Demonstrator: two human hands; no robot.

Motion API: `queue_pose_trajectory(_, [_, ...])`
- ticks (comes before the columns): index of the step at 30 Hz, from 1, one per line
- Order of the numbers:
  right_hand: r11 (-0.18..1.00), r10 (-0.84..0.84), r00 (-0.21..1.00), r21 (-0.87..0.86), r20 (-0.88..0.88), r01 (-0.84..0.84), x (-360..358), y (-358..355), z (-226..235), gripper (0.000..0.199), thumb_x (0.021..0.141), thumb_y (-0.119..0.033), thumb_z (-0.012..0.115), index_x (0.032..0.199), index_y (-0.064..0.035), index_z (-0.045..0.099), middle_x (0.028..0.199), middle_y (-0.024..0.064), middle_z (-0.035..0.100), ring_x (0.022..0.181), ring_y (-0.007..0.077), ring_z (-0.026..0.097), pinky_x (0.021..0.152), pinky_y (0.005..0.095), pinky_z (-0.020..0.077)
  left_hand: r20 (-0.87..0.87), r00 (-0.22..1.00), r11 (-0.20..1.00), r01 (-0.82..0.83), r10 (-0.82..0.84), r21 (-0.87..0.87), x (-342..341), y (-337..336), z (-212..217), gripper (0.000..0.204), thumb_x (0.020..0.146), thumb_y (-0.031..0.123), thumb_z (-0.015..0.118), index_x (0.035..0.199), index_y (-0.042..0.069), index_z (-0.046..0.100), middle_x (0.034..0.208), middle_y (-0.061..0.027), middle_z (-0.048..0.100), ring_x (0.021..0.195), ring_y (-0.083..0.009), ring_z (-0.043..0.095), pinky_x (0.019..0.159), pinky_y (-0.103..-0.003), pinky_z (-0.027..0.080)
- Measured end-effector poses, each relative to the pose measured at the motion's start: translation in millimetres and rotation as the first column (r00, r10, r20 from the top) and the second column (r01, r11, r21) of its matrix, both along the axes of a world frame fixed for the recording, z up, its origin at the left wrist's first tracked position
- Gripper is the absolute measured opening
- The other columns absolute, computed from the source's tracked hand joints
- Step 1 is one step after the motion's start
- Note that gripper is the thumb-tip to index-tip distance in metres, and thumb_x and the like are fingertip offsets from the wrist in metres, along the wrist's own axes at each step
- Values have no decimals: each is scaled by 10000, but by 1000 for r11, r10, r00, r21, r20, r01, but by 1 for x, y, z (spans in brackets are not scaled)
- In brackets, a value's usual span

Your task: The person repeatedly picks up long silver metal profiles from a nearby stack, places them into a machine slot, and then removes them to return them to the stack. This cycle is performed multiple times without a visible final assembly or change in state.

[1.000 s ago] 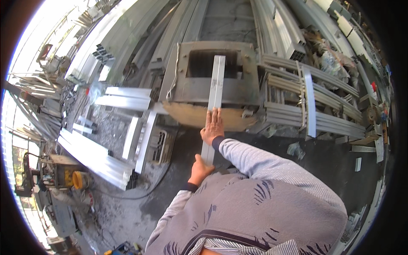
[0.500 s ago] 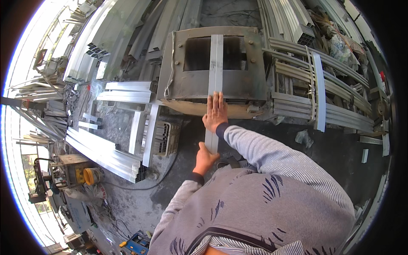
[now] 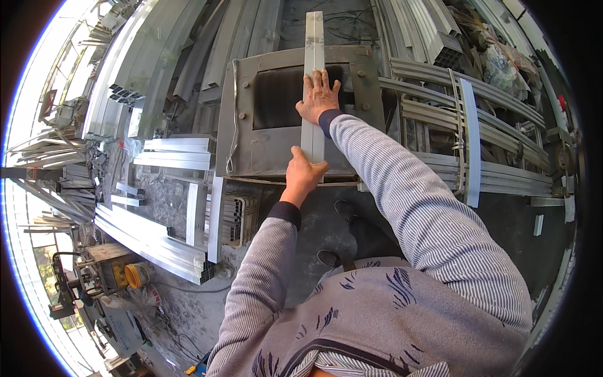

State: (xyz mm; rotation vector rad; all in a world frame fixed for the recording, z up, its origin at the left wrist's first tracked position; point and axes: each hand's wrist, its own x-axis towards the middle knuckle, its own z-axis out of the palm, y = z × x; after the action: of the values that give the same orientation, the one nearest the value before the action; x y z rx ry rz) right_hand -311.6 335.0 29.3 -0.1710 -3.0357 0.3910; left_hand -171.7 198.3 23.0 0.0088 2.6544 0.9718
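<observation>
A long, pale grey metal profile lies lengthwise over a dark metal box-like stand with a rectangular opening in its top. Its far end reaches past the stand's far edge. My left hand grips the near end of the profile, thumb pointing forward along it; the fingers underneath are hidden. Farther along, my right hand rests on top of the profile with fingers stretched out and spread, thumb on the left side.
Stacked metal profiles lie at the left, by a plastic crate. A rack of long bars stands right of the stand. A yellow bucket is at the lower left. My shoes show on the floor below.
Both hands and the profile have moved forward, away from me, so the profile now sticks out past the stand's far edge. The right hand's fingers are more spread.
</observation>
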Motion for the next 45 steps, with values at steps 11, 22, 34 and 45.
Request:
queue_pose_trajectory(11, [997, 66, 998, 26, -8, -66, 102, -15, -18, 848, 896, -338, 659, 1625, -63, 323, 1729, 196, 196, 1634, 402, 101, 1247, 675, 241, 83, 995, 986, -64, 51, 157, 104, -11, -40, 674, 785, 309, 843, 1145, -10, 372, 1025, -397, 696, 1003, -570, 687, 881, -575, 567])
queue_pose_trajectory(22, [993, 112, 993, -24, 20, -112, 212, -53, -39, 876, 877, -304, 654, 1631, -27, 307, 1727, 221, 143, 1630, 435, 74, 1260, 624, 229, 134, 989, 983, -82, 60, 164, 214, -50, -62, 693, 785, 316, 852, 1150, -1, 357, 991, -387, 697, 976, -572, 687, 852, -585, 569])
queue_pose_trajectory(34, [992, 122, 992, -11, 21, -122, 276, -75, -47, 907, 853, -313, 662, 1629, 6, 316, 1732, 249, 157, 1628, 463, 86, 1244, 573, 287, 115, 991, 987, -81, 65, 140, 281, -72, -63, 674, 782, 307, 843, 1145, -12, 373, 1008, -401, 691, 983, -566, 692, 859, -575, 574])
queue_pose_trajectory(45, [992, 105, 994, -66, 3, -105, 305, -100, -49, 907, 877, -314, 671, 1645, -16, 293, 1742, 232, 144, 1639, 444, 74, 1195, 565, 364, 101, 994, 989, -47, 33, 140, 307, -102, -64, 650, 779, 274, 825, 1141, -27, 375, 998, -391, 693, 960, -554, 702, 850, -559, 584])
